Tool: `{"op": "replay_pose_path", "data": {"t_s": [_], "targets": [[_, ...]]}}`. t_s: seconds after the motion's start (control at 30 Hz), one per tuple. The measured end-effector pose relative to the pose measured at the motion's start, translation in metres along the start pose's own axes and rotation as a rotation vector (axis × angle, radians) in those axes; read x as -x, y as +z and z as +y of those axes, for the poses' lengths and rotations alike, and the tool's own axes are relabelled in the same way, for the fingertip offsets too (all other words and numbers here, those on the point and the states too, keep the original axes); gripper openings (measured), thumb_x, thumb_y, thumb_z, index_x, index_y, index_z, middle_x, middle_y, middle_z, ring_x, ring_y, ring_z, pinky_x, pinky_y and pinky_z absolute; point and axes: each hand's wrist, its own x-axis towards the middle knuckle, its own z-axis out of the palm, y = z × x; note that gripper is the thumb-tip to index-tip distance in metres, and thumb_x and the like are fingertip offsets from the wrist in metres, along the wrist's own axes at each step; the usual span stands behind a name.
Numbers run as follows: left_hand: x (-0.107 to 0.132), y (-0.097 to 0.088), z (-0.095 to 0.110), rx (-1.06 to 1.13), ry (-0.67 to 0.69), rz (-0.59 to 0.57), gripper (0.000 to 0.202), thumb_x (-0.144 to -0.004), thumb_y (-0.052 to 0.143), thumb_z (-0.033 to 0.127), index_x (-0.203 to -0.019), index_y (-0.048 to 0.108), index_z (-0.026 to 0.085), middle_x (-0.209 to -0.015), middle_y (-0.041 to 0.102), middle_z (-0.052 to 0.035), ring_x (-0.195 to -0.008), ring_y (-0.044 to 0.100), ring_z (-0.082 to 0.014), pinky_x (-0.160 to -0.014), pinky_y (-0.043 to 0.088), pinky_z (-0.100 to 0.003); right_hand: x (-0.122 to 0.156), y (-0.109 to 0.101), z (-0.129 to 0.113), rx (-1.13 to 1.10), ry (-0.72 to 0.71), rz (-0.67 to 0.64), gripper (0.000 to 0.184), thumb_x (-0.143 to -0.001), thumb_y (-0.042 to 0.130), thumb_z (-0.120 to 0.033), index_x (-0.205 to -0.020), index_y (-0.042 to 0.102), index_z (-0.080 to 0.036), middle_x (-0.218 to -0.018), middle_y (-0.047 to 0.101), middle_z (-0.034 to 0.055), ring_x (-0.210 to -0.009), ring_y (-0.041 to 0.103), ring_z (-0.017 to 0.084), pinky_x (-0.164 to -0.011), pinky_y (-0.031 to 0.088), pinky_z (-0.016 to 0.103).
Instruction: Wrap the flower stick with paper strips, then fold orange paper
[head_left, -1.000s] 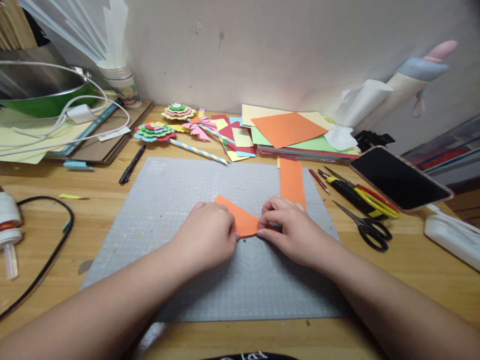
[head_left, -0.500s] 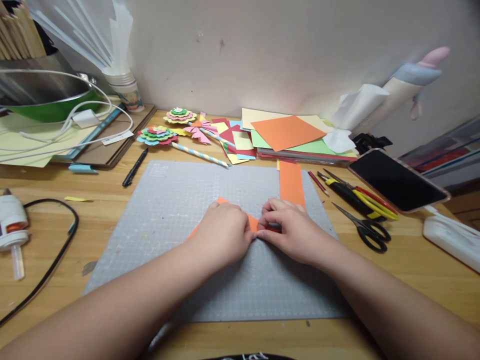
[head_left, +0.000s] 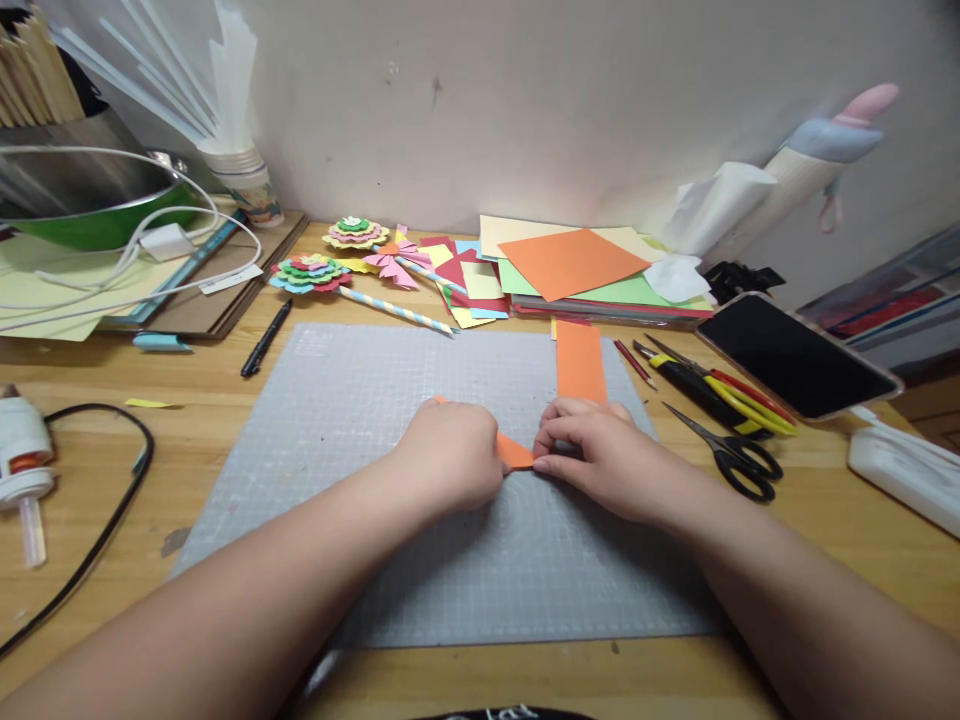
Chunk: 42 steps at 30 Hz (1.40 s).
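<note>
A folded piece of orange paper (head_left: 514,453) lies over the middle of the grey cutting mat (head_left: 375,560). My left hand (head_left: 454,455) is closed over its left part, fingers curled and mostly hidden under the knuckles. Thumb and fingers of my right hand (head_left: 589,452) pinch the paper's right tip. An orange paper strip (head_left: 580,360) lies flat on the mat just beyond my right hand, its near end covered by that hand.
Scissors (head_left: 739,465), pliers (head_left: 750,400) and a pencil (head_left: 634,365) lie right of the mat, near a phone (head_left: 799,355). Stacked coloured paper (head_left: 574,265) and paper flowers (head_left: 311,274) sit behind. Left are a black pen (head_left: 267,338) and a glue gun (head_left: 24,445).
My right hand has shifted slightly right along the paper's edge, away from my left hand. More orange paper shows between the two hands.
</note>
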Motion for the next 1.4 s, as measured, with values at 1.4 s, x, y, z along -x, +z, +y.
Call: {"op": "replay_pose_path", "data": {"t_s": [1.4], "targets": [[-0.008,-0.014,0.003,0.022,-0.075,-0.102,0.030,-0.069,0.053,0.042,-0.075,0.069,0.017,-0.062,0.066,-0.0090,-0.061,0.061,-0.0231,-0.060,0.044,-0.034,0.032,0.013,-0.029,0.244,-0.293,0.058,0.033,-0.075,0.039,0.000,-0.097,0.058,-0.015,-0.085,0.066,0.0092,-0.079,0.057,0.023,-0.073,0.046,0.036]]}}
